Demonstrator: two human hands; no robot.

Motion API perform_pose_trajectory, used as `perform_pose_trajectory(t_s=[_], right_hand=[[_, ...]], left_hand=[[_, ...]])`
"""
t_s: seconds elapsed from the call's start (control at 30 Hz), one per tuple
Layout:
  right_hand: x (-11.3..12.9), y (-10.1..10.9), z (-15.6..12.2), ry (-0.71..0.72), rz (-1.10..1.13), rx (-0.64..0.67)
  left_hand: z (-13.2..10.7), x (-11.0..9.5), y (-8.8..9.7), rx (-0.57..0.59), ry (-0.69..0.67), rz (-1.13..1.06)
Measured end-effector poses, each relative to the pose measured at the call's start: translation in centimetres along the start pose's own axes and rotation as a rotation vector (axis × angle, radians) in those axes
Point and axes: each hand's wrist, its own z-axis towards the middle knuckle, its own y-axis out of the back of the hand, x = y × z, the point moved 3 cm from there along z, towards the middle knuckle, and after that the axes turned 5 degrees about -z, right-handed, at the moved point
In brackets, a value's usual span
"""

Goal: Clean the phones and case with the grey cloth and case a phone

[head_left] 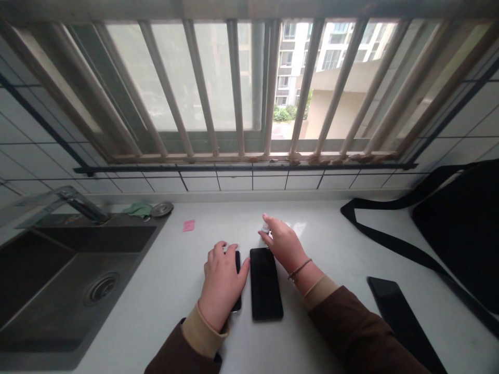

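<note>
My left hand (223, 275) lies over a dark phone with a silvery edge (238, 262) on the white counter. Its fingers curl over the far end while the thumb reaches along the right side, and much of that phone is hidden beneath the palm. Just to the right, a larger black phone (266, 285) rests flat with its screen dark. Beyond that phone's far end, my right hand (284, 239) is closed around a small white object (265, 227) between thumb and index finger. Most of this object is covered, so its kind cannot be made out.
A pink sticky note (188, 225) lies left of my hands. At the left are a sink (132, 259), a faucet (83, 203), a green cloth (138, 209) and a metal drain strainer (161, 209). On the right lie a black strap (382, 234), a black bag (463, 223) and a flat black object (401, 317).
</note>
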Motion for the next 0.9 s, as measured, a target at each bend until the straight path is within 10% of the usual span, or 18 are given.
perform_pose_trajectory(t_s=[0.37,0.57,0.9], right_hand=[[0.8,0.5,-0.7,0.0,-0.033,0.04],[1.3,4.8,-2.5,-0.087,-0.109,-0.025],[-6.4,15.7,-20.9,-0.661,-0.72,0.241]], left_hand=[[0.1,0.1,-0.1,-0.014,-0.006,-0.003],[0.0,0.1,0.0,-0.018,-0.011,-0.009],[0.0,0.1,0.2,-0.023,-0.008,-0.022]])
